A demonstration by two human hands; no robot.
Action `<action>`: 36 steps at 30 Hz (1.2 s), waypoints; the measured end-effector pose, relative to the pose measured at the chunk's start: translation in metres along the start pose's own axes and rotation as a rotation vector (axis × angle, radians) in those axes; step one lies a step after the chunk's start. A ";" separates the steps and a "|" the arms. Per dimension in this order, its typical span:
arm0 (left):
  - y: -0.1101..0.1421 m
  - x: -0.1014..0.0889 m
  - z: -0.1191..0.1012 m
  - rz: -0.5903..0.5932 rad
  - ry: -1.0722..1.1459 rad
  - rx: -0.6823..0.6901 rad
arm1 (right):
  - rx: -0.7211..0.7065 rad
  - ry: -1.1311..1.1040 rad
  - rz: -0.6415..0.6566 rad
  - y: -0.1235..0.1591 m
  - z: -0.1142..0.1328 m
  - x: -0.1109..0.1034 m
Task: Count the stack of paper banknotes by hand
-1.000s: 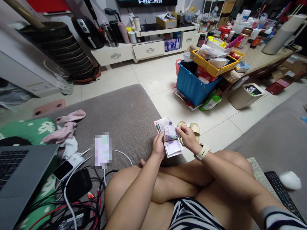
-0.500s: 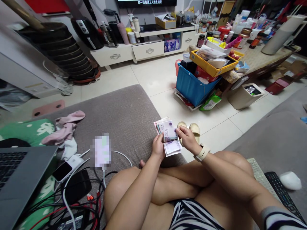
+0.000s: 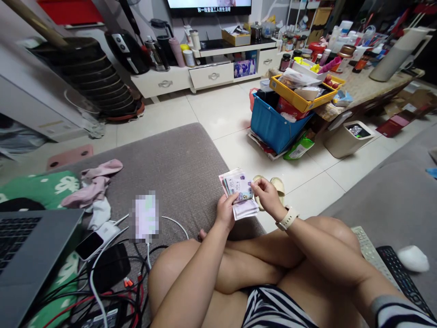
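My left hand (image 3: 225, 212) is closed around a stack of banknotes (image 3: 237, 183), its thumb lying across the front of them. Several notes fan out at the top, mostly purple, with a pink edge at the left. Below the thumb, the lower ends of some notes (image 3: 245, 209) are folded down. My right hand (image 3: 269, 197), with a pale watch band (image 3: 288, 218) on its wrist, pinches the right edge of the uppermost purple note. Both hands are above my crossed legs, near the edge of the grey sofa (image 3: 170, 168).
On my left lie a laptop (image 3: 30, 246), a phone (image 3: 90, 245), tangled cables and a blurred-out device (image 3: 146, 216). To my right are a keyboard (image 3: 372, 253), a remote control (image 3: 403, 273) and a white mouse (image 3: 413, 258). Slippers (image 3: 278, 187) and a blue bin (image 3: 278, 123) stand on the floor.
The folded-down ends under my left thumb look thicker and sit slightly higher. My right fingers have shifted a little at the note's edge, and a printed 5 now shows.
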State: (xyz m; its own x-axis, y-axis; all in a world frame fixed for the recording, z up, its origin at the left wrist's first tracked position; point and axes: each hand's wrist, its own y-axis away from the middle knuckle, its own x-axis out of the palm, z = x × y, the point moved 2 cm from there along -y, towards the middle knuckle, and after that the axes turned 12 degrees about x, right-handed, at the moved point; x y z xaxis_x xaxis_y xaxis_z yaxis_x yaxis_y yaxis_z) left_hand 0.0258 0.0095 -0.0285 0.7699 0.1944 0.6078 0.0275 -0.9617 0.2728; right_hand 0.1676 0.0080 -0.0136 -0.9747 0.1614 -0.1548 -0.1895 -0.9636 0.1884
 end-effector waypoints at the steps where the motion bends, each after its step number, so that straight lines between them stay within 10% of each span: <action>1: 0.000 0.000 0.000 0.003 0.003 0.004 | 0.005 0.004 -0.001 -0.001 -0.002 0.000; 36: -0.004 0.000 0.005 -0.080 0.022 -0.005 | -0.046 -0.046 0.165 0.004 0.008 0.005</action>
State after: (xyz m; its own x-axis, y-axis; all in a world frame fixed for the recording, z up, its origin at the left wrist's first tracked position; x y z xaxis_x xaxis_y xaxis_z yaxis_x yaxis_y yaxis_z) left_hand 0.0288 0.0121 -0.0333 0.7513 0.2751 0.5999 0.0855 -0.9419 0.3248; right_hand 0.1613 0.0063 -0.0059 -0.9967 0.0086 -0.0804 -0.0216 -0.9863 0.1632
